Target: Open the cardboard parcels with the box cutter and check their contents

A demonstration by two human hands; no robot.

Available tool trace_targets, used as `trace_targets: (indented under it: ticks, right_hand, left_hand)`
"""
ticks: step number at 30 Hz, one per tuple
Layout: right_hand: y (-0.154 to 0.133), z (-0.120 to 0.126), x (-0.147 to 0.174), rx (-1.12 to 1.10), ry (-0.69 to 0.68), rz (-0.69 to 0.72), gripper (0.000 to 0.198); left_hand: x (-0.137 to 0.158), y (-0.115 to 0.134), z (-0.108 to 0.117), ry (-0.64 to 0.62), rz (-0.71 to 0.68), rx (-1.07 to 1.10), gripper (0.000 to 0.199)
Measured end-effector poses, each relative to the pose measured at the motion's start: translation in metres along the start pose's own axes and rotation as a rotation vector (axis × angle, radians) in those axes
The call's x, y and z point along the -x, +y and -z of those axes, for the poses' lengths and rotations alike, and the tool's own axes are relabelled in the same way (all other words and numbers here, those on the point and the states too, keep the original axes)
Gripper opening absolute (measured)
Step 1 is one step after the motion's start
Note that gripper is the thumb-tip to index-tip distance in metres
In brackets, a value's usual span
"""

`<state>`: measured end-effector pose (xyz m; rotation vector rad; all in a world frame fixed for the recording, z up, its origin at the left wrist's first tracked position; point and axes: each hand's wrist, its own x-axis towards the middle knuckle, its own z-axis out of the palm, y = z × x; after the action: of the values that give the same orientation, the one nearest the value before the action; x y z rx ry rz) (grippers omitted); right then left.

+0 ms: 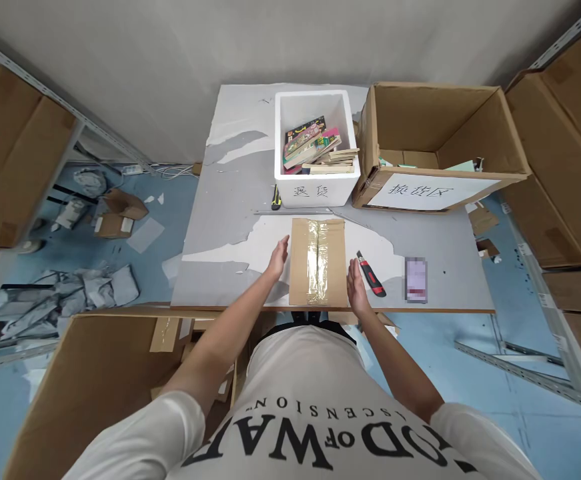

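Both hands flank the taped cardboard parcel (317,261) on the table (220,220): left hand (278,259) flat, fingers together, right hand (355,287) likewise (touching its side). 1 red box cutter (371,274) lies just beside the right hand.

A packing storeroom: shelved cartons (15,153), littered wrapping (70,293).

Shirt (315,427): "ASCENSION", large letters partly cut off; foam box (315,190), carton label (427,190): handwritten characters, unreadable.

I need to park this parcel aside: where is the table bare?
Bare: left of the flat taped cardboard parcel, beyond the left hand. Crowded: right hand side, with red utility knife; rear holds white foam box.
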<state>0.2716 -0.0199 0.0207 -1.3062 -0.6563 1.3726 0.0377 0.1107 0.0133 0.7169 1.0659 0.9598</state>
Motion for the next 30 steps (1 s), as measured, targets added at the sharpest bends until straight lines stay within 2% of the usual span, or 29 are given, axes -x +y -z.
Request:
trace_targets:
  ticks: [2,4,7,10,15,19,24,28,30]
  right_hand:
    - [0.011,0.004,0.025,-0.084,0.086,-0.118,0.079]
    - [0.021,0.005,0.051,-0.190,0.149,-0.259,0.073]
    - [0.033,-0.002,0.078,-0.325,0.152,-0.377,0.065]
    - [0.038,-0.017,0.087,-0.339,0.147,-0.297,0.061]
    - [0.041,-0.026,0.083,-0.260,0.211,-0.192,0.062]
    - [0.023,0.000,0.057,-0.187,0.276,-0.123,0.060]
    - [-0.031,0.041,-0.019,-0.102,0.186,-0.079,0.044]
    - [-0.065,0.040,-0.078,0.010,-0.013,-0.109,0.037]
    - [-0.072,0.032,-0.096,0.066,-0.070,-0.140,0.036]
  left_hand:
    - [-0.027,0.017,0.003,0.005,0.002,-0.071,0.068]
    - [-0.053,0.034,0.000,-0.052,0.019,-0.108,0.071]
    - [-0.080,0.049,-0.008,-0.143,0.080,-0.172,0.067]
    - [-0.089,0.050,-0.014,-0.177,0.110,-0.245,0.054]
    - [-0.082,0.046,-0.018,-0.139,0.041,-0.308,0.048]
    - [-0.058,0.056,-0.013,-0.098,-0.001,-0.294,0.044]
    - [0.000,0.052,0.009,-0.018,-0.082,-0.185,0.047]
    - [0.054,0.022,0.025,0.134,-0.119,-0.118,0.049]
    - [0.077,0.004,0.027,0.199,-0.062,-0.072,0.051]
